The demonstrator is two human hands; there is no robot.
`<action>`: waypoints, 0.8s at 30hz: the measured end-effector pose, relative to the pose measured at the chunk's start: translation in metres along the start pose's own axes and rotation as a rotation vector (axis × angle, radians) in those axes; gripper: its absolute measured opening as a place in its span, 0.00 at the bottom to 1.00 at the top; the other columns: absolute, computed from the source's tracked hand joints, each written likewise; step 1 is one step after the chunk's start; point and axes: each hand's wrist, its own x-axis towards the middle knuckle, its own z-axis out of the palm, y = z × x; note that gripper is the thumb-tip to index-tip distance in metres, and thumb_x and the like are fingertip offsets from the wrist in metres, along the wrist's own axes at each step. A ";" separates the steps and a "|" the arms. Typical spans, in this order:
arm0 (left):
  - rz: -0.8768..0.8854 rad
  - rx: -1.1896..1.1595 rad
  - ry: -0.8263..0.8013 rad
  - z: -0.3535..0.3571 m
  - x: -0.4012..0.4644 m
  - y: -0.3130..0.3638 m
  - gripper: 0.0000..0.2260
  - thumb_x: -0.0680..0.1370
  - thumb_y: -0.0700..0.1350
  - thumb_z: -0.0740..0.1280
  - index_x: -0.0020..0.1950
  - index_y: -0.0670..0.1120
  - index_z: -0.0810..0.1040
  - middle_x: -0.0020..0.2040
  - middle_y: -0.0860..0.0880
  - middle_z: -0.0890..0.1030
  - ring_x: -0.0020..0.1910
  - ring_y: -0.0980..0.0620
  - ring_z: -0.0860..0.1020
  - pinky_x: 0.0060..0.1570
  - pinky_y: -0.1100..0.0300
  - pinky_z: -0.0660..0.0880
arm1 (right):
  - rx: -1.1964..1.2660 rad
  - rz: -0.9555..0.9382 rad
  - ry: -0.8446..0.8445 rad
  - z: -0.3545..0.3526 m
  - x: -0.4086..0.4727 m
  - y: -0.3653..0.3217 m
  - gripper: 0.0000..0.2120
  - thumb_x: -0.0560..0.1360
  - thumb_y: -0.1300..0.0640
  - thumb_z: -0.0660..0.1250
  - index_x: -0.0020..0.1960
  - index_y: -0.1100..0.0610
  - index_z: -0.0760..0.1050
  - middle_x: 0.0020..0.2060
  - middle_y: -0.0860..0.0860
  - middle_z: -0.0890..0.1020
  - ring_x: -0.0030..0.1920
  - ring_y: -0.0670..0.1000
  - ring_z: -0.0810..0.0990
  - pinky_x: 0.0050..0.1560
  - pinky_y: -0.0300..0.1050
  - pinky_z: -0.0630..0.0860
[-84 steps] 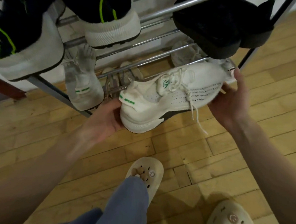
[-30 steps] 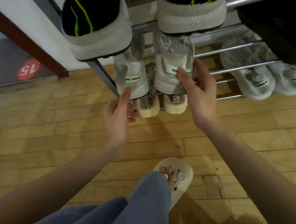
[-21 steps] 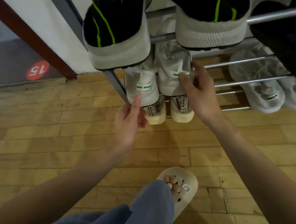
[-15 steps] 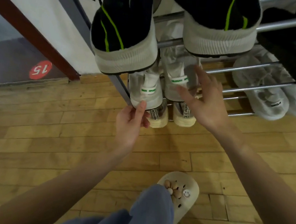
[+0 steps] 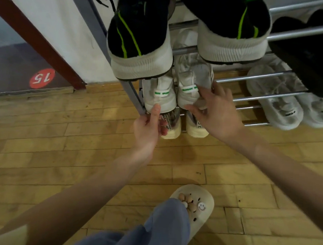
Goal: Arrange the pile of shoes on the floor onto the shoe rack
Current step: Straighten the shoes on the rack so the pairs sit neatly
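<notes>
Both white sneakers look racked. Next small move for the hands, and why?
Probably pull both hands back. The two white sneakers sit side by side on the rack, heels out. The left hand has only a thumb against the left heel; the right hand is spread open over the right one, no grip on either. No loose shoe shows on the floor.

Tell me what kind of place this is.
Probably an entryway or hallway by a door in a shared building: a metal shoe rack full of sneakers, wood floor, and a red "15" sticker beside a doorframe.
</notes>
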 end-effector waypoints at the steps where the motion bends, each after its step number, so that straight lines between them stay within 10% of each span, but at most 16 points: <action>1: -0.037 -0.003 -0.019 -0.002 -0.002 0.001 0.19 0.79 0.55 0.63 0.45 0.38 0.76 0.33 0.44 0.79 0.25 0.53 0.76 0.28 0.62 0.74 | -0.062 -0.008 -0.088 -0.006 -0.001 -0.001 0.34 0.76 0.42 0.62 0.76 0.56 0.58 0.69 0.65 0.68 0.69 0.66 0.64 0.68 0.56 0.62; 4: -0.209 0.054 -0.122 -0.009 -0.011 0.010 0.20 0.79 0.58 0.61 0.44 0.40 0.76 0.34 0.45 0.80 0.27 0.51 0.77 0.31 0.59 0.76 | -0.078 0.082 -0.226 -0.037 -0.009 -0.015 0.40 0.78 0.45 0.62 0.78 0.60 0.42 0.74 0.67 0.55 0.74 0.68 0.53 0.73 0.58 0.55; 10: -0.182 0.055 -0.356 -0.029 -0.041 0.057 0.12 0.81 0.49 0.60 0.53 0.40 0.76 0.38 0.46 0.81 0.30 0.52 0.78 0.34 0.59 0.75 | -0.166 -0.004 -0.262 -0.081 -0.038 -0.051 0.31 0.78 0.49 0.63 0.74 0.61 0.57 0.69 0.64 0.63 0.70 0.64 0.64 0.69 0.57 0.66; 17: -0.102 -0.059 -0.459 -0.053 -0.065 0.139 0.05 0.76 0.42 0.67 0.49 0.41 0.77 0.42 0.45 0.79 0.33 0.51 0.79 0.39 0.56 0.76 | 0.634 0.524 -0.165 -0.147 -0.039 -0.077 0.20 0.74 0.53 0.68 0.63 0.58 0.72 0.58 0.56 0.78 0.52 0.52 0.79 0.45 0.47 0.79; 24: -0.287 -0.186 -0.425 -0.061 -0.076 0.180 0.23 0.72 0.58 0.69 0.60 0.46 0.74 0.40 0.46 0.78 0.33 0.50 0.76 0.34 0.59 0.72 | 1.025 0.758 0.174 -0.170 -0.021 -0.098 0.35 0.76 0.48 0.67 0.75 0.58 0.53 0.61 0.55 0.68 0.61 0.60 0.75 0.53 0.52 0.79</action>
